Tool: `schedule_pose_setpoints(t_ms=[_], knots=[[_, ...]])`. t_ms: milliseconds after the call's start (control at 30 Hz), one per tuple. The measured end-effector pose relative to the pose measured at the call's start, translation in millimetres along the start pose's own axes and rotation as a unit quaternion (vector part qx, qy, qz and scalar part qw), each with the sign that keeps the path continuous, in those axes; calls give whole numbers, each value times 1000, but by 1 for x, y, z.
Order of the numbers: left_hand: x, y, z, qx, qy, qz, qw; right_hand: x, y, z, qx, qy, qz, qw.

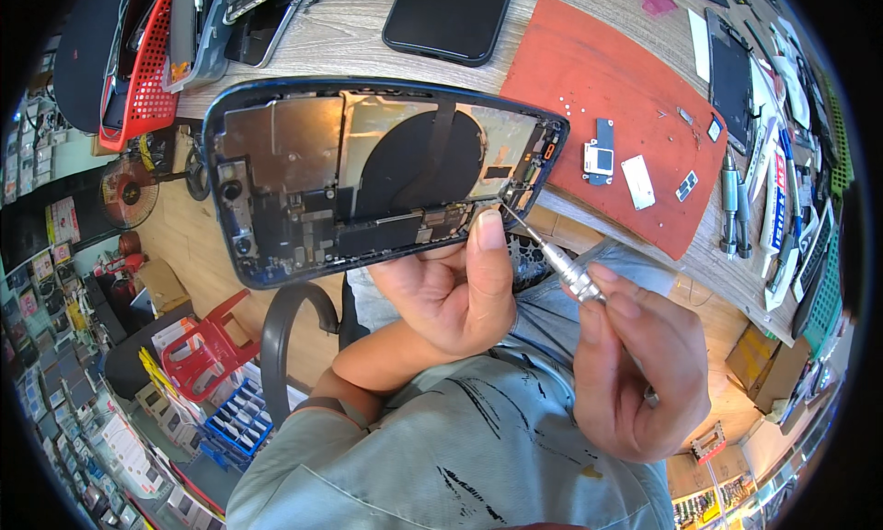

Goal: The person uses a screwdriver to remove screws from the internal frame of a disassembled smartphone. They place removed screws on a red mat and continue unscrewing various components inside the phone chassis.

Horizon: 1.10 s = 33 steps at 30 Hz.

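Now, nearest of all, the right hand [648, 369] pinches a silver screwdriver [572, 274] in its fingertips, its lower fingers curled out of sight. The left hand [441, 300] grips one opened phone housing [285, 144], thumb in front at the lower edge, the other fingers partly hidden behind it. That housing is up in the air, tilted, left of the bench's orange mat [589, 70]. The driver's tip is right beside the thumb, by the housing's lower right corner; whether it touches, I can't tell!

Over to the mat, reaching the bench's near edge: five larger loose pieces, among them one dark module [599, 153] and one white plate [637, 182]; the white specks are too tiny to identify. Along the bench's right edge, two slim teal tools [736, 208] lie beside an overlapping heap. At the far edge, one black phone [451, 20] is cut off, and one red basket [152, 79] sits at the left corner.
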<state>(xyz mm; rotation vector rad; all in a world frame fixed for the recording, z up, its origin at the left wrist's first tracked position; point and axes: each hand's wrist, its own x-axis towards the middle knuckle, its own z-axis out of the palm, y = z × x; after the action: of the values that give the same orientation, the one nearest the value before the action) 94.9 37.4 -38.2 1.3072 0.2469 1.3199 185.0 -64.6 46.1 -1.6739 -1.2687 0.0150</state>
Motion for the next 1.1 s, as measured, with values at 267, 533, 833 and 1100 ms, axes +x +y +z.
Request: schedule_pose_setpoints(t_ms=[267, 533, 833, 1100], knots=[[-1, -1, 2, -21, -3, 5, 1000, 4, -1, -1, 5, -6, 11, 1000], [-3, 3, 8, 15, 58, -25, 998, -1, -5, -6, 2, -32, 1, 999], [1, 8, 2, -25, 58, -48, 997, -16, 12, -29, 35, 75, -24, 996], [8, 17, 5, -69, 117, -167, 976, -17, 71, -67, -92, 214, 35, 972]])
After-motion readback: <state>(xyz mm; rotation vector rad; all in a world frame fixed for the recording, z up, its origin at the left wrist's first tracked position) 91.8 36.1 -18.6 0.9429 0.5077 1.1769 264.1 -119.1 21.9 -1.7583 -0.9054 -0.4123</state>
